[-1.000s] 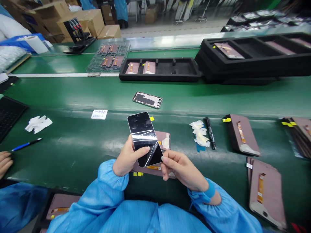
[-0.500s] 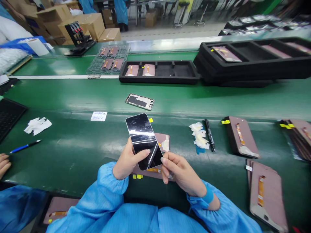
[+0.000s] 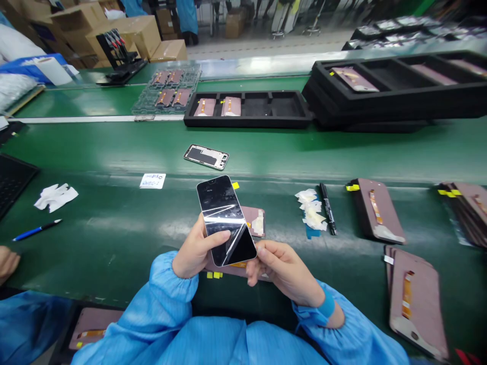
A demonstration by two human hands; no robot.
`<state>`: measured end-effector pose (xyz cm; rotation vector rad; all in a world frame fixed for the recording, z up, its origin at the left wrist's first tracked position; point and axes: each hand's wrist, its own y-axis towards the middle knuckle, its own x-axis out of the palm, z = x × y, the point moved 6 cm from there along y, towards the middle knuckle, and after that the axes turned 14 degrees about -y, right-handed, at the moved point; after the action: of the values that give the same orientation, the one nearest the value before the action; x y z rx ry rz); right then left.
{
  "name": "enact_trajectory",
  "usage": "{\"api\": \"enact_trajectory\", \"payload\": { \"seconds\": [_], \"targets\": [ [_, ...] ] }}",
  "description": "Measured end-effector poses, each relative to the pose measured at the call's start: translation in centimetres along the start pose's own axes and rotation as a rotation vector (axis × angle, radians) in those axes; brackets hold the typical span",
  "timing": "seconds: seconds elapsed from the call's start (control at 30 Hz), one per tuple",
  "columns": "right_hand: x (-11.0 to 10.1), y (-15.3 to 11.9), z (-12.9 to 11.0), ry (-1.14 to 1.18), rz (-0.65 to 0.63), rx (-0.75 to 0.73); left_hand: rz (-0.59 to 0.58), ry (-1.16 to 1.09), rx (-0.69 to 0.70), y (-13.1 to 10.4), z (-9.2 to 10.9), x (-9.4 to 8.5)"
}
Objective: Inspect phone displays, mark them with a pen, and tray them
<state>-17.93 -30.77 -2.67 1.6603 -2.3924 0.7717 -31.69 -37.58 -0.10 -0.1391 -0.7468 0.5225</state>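
Note:
A phone screen (image 3: pixel 224 208), black and glossy with streaked reflections, is tilted up in my left hand (image 3: pixel 194 248). The left thumb lies across its face and the fingers go behind it. At the screen's lower right corner my right hand (image 3: pixel 283 266) pinches thumb and forefinger together. Whatever sits in that pinch is too small to make out. Beneath the screen lie pinkish panels, one with a cream patch (image 3: pixel 258 223), another partly hidden with yellow tabs (image 3: pixel 213 275) along its near edge. Beyond is a silver-and-black phone frame (image 3: pixel 206 156).
A black marker (image 3: pixel 327 209) lies beside crumpled tape pieces (image 3: pixel 312 210). Stacks of pink panels (image 3: pixel 386 213) stand at right. Across the belt are a black compartment tray (image 3: pixel 247 121), stacked trays (image 3: pixel 395 109) and a clear plastic tray (image 3: pixel 140 104). Another person's hand (image 3: pixel 7 263) rests at left.
The phone frame on the green belt has moved left. My right fingertips have shifted slightly outward at the screen's corner. My left hand keeps its hold, its thumb slightly higher.

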Motion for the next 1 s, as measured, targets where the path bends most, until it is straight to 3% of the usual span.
{"api": "enact_trajectory", "payload": {
  "seconds": [0.13, 0.43, 0.7, 0.87, 0.93, 1.0],
  "targets": [
    [0.1, 0.0, -0.1, 0.017, -0.016, -0.008, -0.029, -0.02, 0.002, -0.1, -0.1, 0.0],
    [0.3, -0.1, -0.4, 0.1, -0.077, -0.057, 0.037, -0.053, 0.021, 0.0, -0.3, -0.5],
    [-0.4, 0.0, 0.3, -0.155, 0.056, -0.052, 0.066, 0.036, 0.087, 0.0, -0.5, -1.0],
    [0.2, 0.0, -0.1, -0.369, 0.007, -0.072, 0.138, -0.189, 0.192, 0.3, 0.4, -1.0],
    [0.3, 0.1, -0.3, -0.42, -0.033, -0.098, 0.122, -0.212, 0.168, 0.1, 0.5, -0.6],
    [-0.4, 0.2, -0.5, -0.405, 0.033, -0.149, 0.072, -0.2, 0.077, -0.1, 0.1, 0.0]
  ]
}}
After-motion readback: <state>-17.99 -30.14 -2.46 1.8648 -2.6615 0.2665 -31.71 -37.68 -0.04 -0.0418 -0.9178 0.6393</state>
